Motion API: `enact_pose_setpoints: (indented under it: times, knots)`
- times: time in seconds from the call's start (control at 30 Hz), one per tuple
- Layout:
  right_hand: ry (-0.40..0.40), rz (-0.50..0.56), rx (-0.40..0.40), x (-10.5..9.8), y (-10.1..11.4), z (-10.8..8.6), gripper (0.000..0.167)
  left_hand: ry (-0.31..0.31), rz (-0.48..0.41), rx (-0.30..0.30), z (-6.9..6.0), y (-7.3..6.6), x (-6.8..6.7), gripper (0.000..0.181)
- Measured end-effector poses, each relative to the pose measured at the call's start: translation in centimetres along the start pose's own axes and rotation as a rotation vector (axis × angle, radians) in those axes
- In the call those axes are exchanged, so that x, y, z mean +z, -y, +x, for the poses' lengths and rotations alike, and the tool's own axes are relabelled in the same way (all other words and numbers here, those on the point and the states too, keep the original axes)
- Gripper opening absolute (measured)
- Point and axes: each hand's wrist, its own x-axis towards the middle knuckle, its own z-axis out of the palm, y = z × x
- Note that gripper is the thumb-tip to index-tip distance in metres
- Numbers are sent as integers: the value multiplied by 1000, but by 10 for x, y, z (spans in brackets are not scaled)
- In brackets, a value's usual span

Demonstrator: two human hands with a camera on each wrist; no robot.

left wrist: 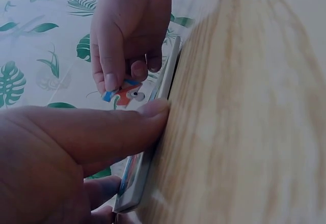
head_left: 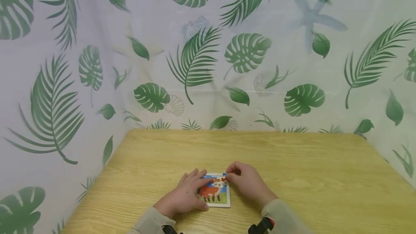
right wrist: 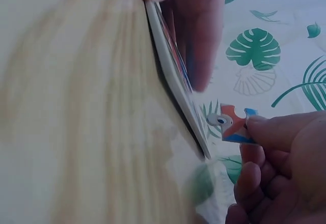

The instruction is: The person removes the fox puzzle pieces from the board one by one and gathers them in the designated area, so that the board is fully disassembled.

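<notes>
A small square jigsaw puzzle [head_left: 228, 198] in a white frame lies on the table, its picture a reddish-brown animal on blue and green. My left hand [head_left: 186, 195] rests over its left part with spread fingers, the thumb against the frame's near edge. Above the top right corner, my right hand [head_left: 249, 182] pinches a puzzle piece [right wrist: 233, 126] between thumb and forefinger. Orange, white and blue with an eye printed on it, the piece is tilted and appears raised off the frame in the right wrist view. The left hand hides the puzzle's left side.
The wood-grain table [head_left: 308, 176] extends around the puzzle on every side. Behind and beside it hangs a white sheet [head_left: 201, 118] printed with green leaves. A dark wrist device [head_left: 261, 225] sits at the right sleeve.
</notes>
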Motion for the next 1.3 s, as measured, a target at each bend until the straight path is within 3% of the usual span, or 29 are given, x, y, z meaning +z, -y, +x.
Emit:
enact_pose_setpoints:
  times: [0.23, 0.57, 0.8, 1.13, 1.3]
  knots:
    - [54, 47, 51, -18, -4, -9, 6, -9, 11, -29, -1, -1, 5, 88]
    - [51, -45, 33, -47, -21, -18, 6, -5, -1, -41, 1, 0, 4, 87]
    - [84, -17, 72, -68, -39, -25, 10, 5, 4, -39, 2, 2, 6, 87]
    - [72, -123, 45, -94, -48, -34, 13, -13, 18, -25, 3, 4, 4, 87]
    - [69, -90, 71, -104, -52, -36, 15, -16, 14, -25, 3, 3, 3, 87]
